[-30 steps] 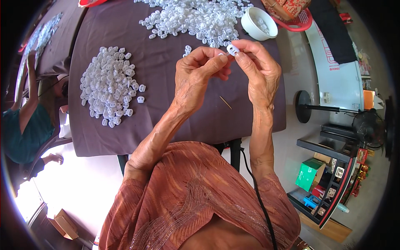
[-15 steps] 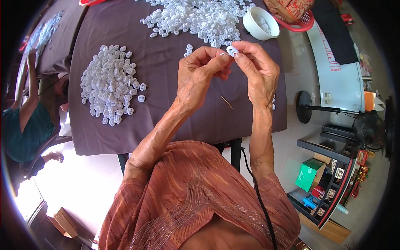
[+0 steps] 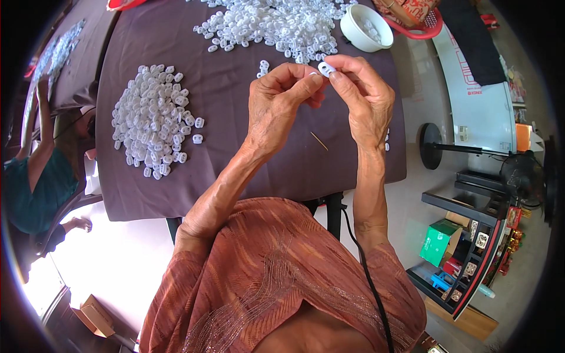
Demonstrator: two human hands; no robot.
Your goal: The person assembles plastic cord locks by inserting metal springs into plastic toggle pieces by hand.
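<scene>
Hands (image 3: pixel 318 94) slightly raised — toggle (image 3: pixel 325 68) between fingertips

Table cloth (image 3: pixel 235 176): dark purple, spread over the upper centre of the frame.
Left heap (image 3: pixel 154 120): white plastic pieces, piled at upper left.
Top heap (image 3: pixel 276 26): more white pieces, scattered along the upper edge.
White bowl (image 3: pixel 366 27): seen at upper right.
Thin stick (image 3: pixel 319 140): laid on the cloth, centre.
Seated person (image 3: pixel 35 176): in a teal top, seen at the left edge.
Shelf unit (image 3: pixel 471 247): black, with a green box, lower right.
</scene>
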